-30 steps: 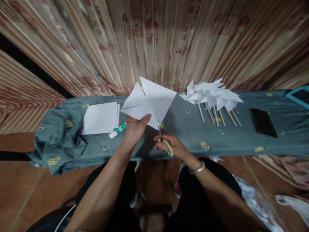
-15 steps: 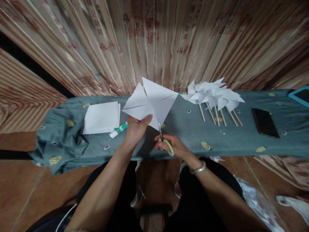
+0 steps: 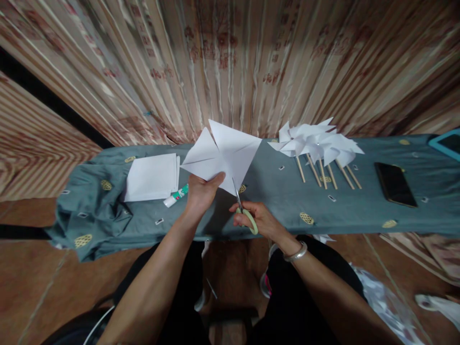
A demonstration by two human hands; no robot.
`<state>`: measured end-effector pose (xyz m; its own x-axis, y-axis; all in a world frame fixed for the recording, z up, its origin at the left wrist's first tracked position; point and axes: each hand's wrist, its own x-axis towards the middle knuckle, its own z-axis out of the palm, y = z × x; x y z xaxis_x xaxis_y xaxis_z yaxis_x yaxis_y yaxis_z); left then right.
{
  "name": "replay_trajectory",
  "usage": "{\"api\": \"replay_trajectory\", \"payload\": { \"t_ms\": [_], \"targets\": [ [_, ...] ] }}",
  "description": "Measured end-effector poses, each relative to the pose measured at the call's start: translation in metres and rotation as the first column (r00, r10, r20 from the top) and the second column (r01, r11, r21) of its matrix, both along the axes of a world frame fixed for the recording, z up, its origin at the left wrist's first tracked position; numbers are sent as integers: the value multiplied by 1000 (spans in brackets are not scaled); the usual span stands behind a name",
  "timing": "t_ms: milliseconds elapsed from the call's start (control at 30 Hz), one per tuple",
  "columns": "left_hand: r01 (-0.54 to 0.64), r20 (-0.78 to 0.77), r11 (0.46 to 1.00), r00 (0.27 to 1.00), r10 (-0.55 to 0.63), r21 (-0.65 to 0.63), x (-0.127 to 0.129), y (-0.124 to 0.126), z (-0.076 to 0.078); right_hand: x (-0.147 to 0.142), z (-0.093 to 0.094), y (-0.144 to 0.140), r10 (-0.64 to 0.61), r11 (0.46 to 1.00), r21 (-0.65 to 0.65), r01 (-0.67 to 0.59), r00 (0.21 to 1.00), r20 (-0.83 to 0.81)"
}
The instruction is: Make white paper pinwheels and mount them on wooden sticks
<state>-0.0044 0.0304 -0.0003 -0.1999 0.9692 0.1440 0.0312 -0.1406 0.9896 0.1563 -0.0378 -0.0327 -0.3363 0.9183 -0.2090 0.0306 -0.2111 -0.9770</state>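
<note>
Left hand [image 3: 201, 192] pinches the slit paper [image 3: 233, 151] near its middle, likely steadying it against scissors [image 3: 253, 222] gripped in right hand [image 3: 263, 218], blades at near corner.

Near the middle of the picture, your left hand [image 3: 201, 194] pinches a piece of white paper [image 3: 237, 146] that has slits running in from its corners. Just below and to the right, your right hand [image 3: 262, 218] holds scissors [image 3: 253, 223] with light green handles, and the blades are at the paper's bottom corner. A silver bracelet [image 3: 296, 252] is on your right wrist. On the left side, a pile of white sheets [image 3: 151, 177] lies on the gray-green cloth [image 3: 276, 211], with a white and green tube [image 3: 177, 195] beside it. Right of the middle are white pinwheels [image 3: 319, 139] on sticks [image 3: 300, 169]. Farther right lies a black phone [image 3: 395, 184].
</note>
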Motion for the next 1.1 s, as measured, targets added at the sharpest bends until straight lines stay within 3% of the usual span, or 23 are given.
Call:
{"api": "replay_trajectory", "payload": {
  "t_ms": [467, 1100],
  "targets": [
    [-34, 7, 998, 999, 35, -56, -2, -3, 4, -4, -3, 1, -7, 1000, -26, 8, 1000, 26],
    [-13, 19, 1000, 1000, 14, -27, -4, -1, 2, -6, -2, 1, -16, 1000, -24, 17, 999, 31]
  ]
}}
